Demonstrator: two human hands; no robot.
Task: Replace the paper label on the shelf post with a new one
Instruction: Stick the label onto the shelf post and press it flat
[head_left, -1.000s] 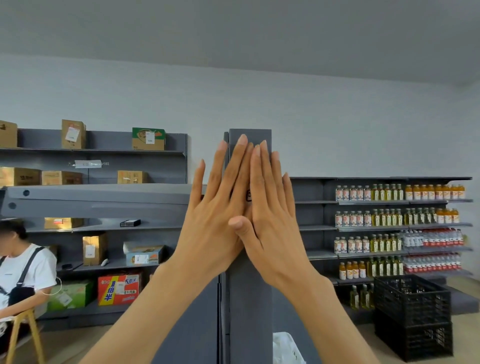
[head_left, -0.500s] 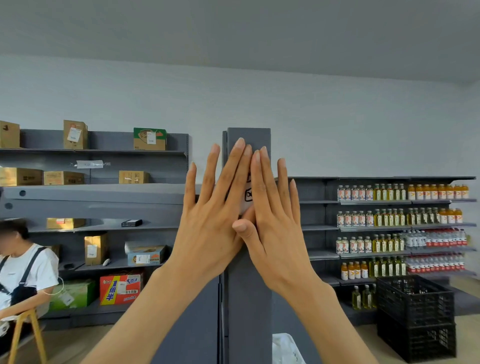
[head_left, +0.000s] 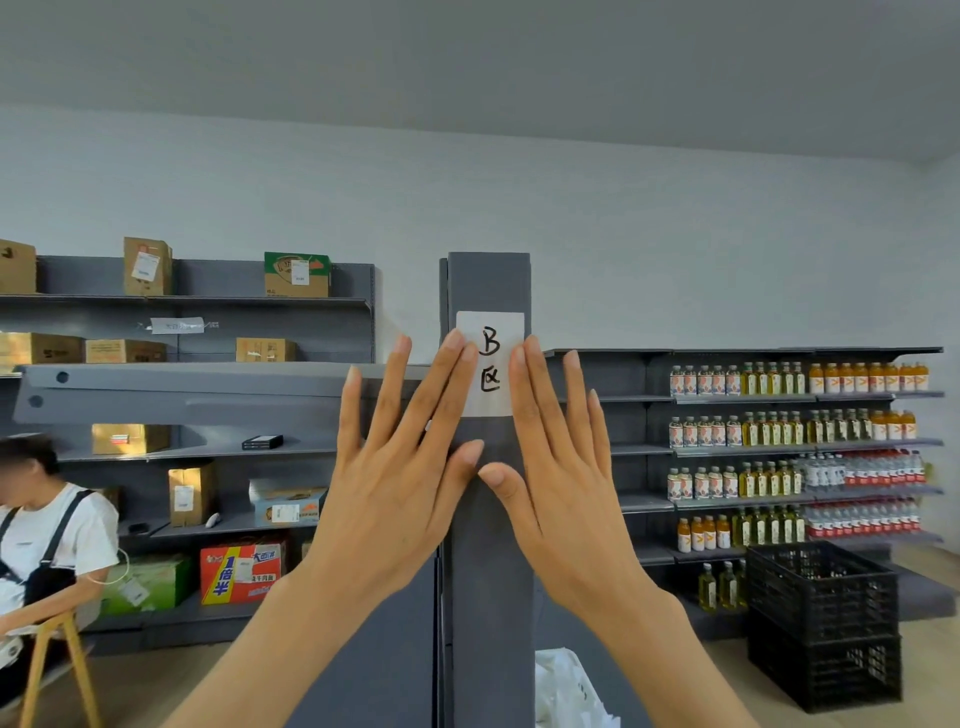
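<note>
Both hands have slid apart since a second ago, when they lay side by side over the middle of the post and hid the paper. Now the left hand (head_left: 400, 483) lies flat with spread fingers on the left edge of the shelf post (head_left: 491, 545), and the right hand (head_left: 558, 467) mirrors it on the right edge; neither grips anything, and the thumbs nearly meet below the paper. Between the fingertips the new label (head_left: 491, 364) shows, a white slip marked "B" over a second character, stuck high on the near face of the post and seemingly square to it.

Judging from this, the label is on and being smoothed outward. Risks from here: the side edges may lift if the pressing stops short of the corners (the bottom edge looks slightly shaded, perhaps not fully down), and a dragging fingertip could skew or wrinkle the paper.
</note>
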